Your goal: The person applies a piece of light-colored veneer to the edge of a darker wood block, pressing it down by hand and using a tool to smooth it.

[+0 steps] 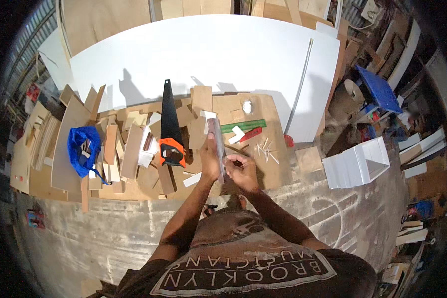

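Note:
A long narrow grey-brown strip [216, 130] stands out in front of me above the table's near side. My left hand [210, 161] is wrapped along its left side, thumb pointing up its length. Close to the strip's lower right edge is my right hand [243, 174], its fingers curled into a pinch; whatever they hold is too small or hidden to name. Beyond and right of the strip lie a green strip [243, 126], a red tool [251, 134], a white L-shaped piece [237, 134] and several thin pale sticks [267, 150].
A handsaw [172, 149] with an orange handle rests left of my hands among many wood offcuts [131, 151]. A blue bag [78, 154] is farther left. Behind the table leans a large white panel [198, 54]. A white box [355, 164] stands at right on the floor.

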A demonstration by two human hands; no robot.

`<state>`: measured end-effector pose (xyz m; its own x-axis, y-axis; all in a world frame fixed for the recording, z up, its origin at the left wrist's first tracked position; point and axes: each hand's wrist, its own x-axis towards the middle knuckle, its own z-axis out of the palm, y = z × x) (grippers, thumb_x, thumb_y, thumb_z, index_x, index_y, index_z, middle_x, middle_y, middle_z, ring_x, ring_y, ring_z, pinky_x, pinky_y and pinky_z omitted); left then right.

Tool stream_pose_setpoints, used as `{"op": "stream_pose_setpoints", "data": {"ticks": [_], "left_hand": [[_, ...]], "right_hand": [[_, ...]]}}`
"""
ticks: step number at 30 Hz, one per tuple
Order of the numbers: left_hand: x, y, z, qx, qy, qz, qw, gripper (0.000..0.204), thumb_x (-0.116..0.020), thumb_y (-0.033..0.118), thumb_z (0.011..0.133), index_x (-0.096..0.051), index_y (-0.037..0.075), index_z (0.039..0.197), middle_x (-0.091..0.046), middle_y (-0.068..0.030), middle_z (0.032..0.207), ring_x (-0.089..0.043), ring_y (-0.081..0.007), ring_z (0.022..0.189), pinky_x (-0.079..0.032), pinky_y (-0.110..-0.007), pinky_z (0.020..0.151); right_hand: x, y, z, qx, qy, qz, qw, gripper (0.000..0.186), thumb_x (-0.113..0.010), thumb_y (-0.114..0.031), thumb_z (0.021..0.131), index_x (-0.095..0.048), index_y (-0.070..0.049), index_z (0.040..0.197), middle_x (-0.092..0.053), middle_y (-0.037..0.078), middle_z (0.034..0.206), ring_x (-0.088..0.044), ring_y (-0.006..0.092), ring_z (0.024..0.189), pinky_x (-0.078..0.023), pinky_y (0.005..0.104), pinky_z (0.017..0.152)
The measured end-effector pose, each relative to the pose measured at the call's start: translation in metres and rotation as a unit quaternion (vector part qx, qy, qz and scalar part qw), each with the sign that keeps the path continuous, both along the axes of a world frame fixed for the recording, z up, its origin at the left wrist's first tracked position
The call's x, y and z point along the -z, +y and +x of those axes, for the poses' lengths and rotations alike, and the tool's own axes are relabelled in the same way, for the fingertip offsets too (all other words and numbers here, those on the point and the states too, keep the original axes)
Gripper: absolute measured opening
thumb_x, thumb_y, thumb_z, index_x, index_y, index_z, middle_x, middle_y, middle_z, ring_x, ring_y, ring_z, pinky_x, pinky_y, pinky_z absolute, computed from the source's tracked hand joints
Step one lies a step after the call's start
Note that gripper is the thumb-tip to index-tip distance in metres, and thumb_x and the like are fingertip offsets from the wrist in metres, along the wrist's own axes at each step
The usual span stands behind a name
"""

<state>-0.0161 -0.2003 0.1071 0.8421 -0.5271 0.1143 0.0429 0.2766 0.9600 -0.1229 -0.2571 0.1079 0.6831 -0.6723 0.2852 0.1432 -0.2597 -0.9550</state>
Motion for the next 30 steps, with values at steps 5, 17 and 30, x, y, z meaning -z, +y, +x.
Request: {"op": "stream_pose_setpoints", "data": {"ticks": [5,17,30], "left_hand": [[-0.019,-0.002,-0.024,0.04,0.096,0.023,0.994,0.051,-0.042,0.053,0.101,-0.059,0.005,0.092,-0.051,0.0014,0.069,-0.047,-0.0085,0.063,-0.04,-0.025,0.056],[0.003,-0.001,-0.028,0.089,0.144,0.021,0.985,0.052,-0.038,0.051,0.102,-0.057,0.005,0.116,-0.055,0.0006,0.082,-0.054,-0.011,0.074,-0.048,-0.029,0.064],[-0.014,0.004,-0.015,0.045,0.133,-0.075,0.987,0.047,-0.039,0.049,0.103,-0.057,0.006,0.093,-0.049,0.0027,0.071,-0.046,-0.0073,0.06,-0.037,-0.026,0.052]], "right_hand": [[-0.029,-0.026,0.02,0.047,0.075,0.048,0.995,0.014,-0.061,-0.01,0.09,-0.067,0.0,0.082,-0.059,-0.001,0.068,-0.052,0.0063,0.059,-0.041,0.0244,0.052],[-0.069,-0.069,0.051,0.029,-0.009,0.261,0.965,0.008,-0.067,-0.004,0.087,-0.068,0.003,0.089,-0.058,0.002,0.067,-0.05,0.0092,0.058,-0.038,0.0233,0.053],[-0.047,-0.036,0.023,-0.086,0.055,0.21,0.972,0.014,-0.065,-0.004,0.088,-0.07,0.004,0.098,-0.069,0.008,0.077,-0.065,0.0146,0.065,-0.052,0.026,0.061]]}}
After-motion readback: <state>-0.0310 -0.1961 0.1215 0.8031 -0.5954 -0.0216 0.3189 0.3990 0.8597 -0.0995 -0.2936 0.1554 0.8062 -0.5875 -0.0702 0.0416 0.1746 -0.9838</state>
